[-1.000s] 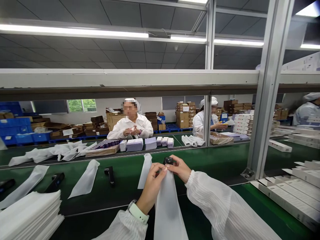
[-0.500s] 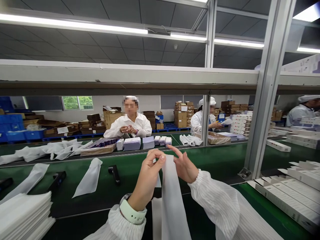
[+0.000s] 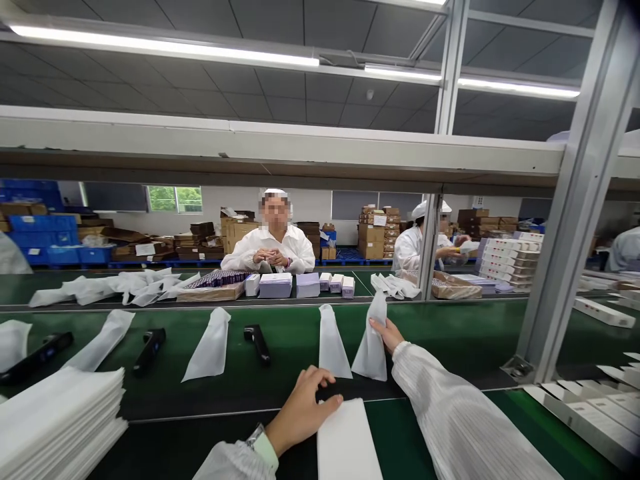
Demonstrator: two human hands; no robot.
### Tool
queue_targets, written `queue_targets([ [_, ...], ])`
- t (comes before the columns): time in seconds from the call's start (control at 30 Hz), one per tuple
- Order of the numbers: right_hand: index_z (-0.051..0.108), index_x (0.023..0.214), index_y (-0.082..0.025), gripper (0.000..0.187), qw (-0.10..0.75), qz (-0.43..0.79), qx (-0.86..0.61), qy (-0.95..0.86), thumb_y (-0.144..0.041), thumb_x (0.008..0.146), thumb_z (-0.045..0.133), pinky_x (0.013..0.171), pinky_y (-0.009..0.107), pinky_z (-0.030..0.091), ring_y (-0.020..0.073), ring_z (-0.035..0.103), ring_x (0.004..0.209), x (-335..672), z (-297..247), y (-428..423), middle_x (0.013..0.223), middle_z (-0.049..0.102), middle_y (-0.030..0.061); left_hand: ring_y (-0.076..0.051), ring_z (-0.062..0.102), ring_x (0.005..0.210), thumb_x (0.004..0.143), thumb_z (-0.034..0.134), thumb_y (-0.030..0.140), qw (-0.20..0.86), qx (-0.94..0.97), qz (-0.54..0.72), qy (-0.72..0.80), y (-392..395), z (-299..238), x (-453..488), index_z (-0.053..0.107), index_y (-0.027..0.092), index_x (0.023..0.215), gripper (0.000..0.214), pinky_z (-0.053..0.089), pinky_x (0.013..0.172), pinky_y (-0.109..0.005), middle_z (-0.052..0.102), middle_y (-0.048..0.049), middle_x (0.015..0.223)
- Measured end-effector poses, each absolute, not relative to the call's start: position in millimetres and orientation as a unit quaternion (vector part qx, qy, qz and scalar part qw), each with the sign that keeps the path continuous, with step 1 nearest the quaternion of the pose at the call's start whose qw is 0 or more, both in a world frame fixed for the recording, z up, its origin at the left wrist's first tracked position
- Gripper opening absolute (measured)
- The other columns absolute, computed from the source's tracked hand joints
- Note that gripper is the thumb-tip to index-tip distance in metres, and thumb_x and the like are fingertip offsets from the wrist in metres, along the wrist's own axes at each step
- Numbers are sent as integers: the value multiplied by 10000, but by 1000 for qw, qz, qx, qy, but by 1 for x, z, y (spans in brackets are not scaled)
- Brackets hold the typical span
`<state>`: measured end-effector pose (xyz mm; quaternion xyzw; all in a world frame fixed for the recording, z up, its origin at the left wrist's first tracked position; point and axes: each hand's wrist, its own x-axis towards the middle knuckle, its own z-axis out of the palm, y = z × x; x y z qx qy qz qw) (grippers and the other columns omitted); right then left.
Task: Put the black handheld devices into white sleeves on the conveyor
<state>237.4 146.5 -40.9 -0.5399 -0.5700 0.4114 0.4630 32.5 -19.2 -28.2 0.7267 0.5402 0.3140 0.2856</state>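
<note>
My right hand (image 3: pixel 389 335) pinches the edge of a thin white pouch (image 3: pixel 373 343) over the green belt. Left of it, another white pouch (image 3: pixel 333 343) lies flat on the belt. My left hand (image 3: pixel 307 408) has its thumb and fingers apart, with nothing between them. Its thumb reaches to the near edge of a white stack of flat pouches (image 3: pixel 349 443) in front of me; I cannot tell if it touches. Farther left, a white pouch (image 3: pixel 209 345) lies between two black handheld devices, one at the right (image 3: pixel 257 345) and one at the left (image 3: pixel 149 351).
A thick pile of white pouches (image 3: pixel 60 427) stands at the near left. Open white boxes (image 3: pixel 590 427) are at the right, beside a metal post (image 3: pixel 570 193). A shelf (image 3: pixel 280 147) crosses above the belt. Co-workers sit across, behind small lilac boxes (image 3: pixel 276 286).
My right hand has moved forward and right with the pouch, down toward the belt. My left hand has let go and dropped back near the white stack. The view has shifted left.
</note>
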Motion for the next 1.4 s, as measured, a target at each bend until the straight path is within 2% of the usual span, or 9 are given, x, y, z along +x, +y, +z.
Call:
queue_targets([
  [0.2, 436, 1145, -123, 564, 408, 267, -640, -594, -332, 639, 573, 887, 510, 235, 374, 329, 1124, 249, -52, 158, 1165, 424, 188, -177, 450, 847, 657, 545, 410, 316, 743, 223, 546, -15, -25, 32, 530, 198, 771, 241, 346, 747, -296, 476, 3, 818],
  [0.33, 344, 1226, -188, 496, 354, 90, -605, -707, -351, 765, 424, 868, 441, 282, 301, 373, 1097, 221, -32, 148, 1165, 411, 155, -173, 442, 831, 622, 574, 395, 334, 731, 207, 558, -11, -27, 32, 523, 182, 749, 253, 350, 707, -276, 481, -2, 813],
  [0.47, 381, 1199, -257, 419, 266, 131, -412, -862, -369, 794, 384, 864, 333, 323, 204, 446, 1023, 161, -21, 128, 1072, 477, 87, -165, 434, 818, 573, 619, 396, 359, 731, 205, 543, -8, -28, 29, 541, 176, 739, 287, 350, 698, -261, 486, 1, 799],
  [0.7, 430, 1146, -372, 437, 135, 143, -302, -933, -554, 756, 354, 865, 500, 253, 300, 288, 1164, 78, -47, 107, 1231, 355, 84, -114, 414, 632, 475, 678, 232, 423, 684, 251, 539, -1, -33, 28, 532, 125, 727, 310, 332, 575, -233, 467, 15, 700],
  [0.8, 586, 934, -273, 329, 179, 167, -319, -916, -494, 718, 472, 852, 437, 285, 261, 411, 1045, 72, -57, 114, 1073, 482, 80, -92, 388, 576, 476, 666, 200, 436, 678, 256, 534, 0, -34, 29, 524, 126, 648, 235, 302, 529, -217, 453, 34, 628],
  [0.93, 596, 765, -215, 110, 276, 244, -384, -847, -208, 657, 578, 821, 338, 318, 200, 476, 919, 79, -62, 130, 837, 542, 38, -84, 374, 542, 490, 671, 222, 412, 688, 253, 541, 1, -35, 28, 545, 127, 573, 178, 255, 485, -205, 443, 50, 547],
  [1.03, 542, 909, -222, 288, 318, 286, -430, -795, -145, 633, 562, 761, 337, 363, 186, 522, 818, 94, -63, 142, 770, 547, 18, -102, 411, 575, 525, 668, 272, 357, 700, 257, 563, 0, -35, 28, 587, 134, 583, 171, 268, 500, -207, 464, 43, 546],
  [1.23, 298, 1182, -162, 472, 424, 414, -427, -683, -384, 774, 383, 628, 317, 446, 185, 592, 723, 144, -58, 153, 740, 563, 36, -134, 445, 748, 696, 566, 290, 208, 777, 276, 526, -8, -30, 36, 627, 186, 615, 146, 342, 708, -247, 492, 9, 722],
  [1.4, 167, 1236, -240, 933, 486, 636, -302, -518, -307, 483, 715, 669, 379, 458, 210, 610, 727, 182, -51, 141, 776, 547, -3, -146, 407, 779, 790, 474, 283, 87, 839, 270, 464, -18, -28, 38, 626, 207, 664, 211, 345, 678, -251, 455, -13, 769],
])
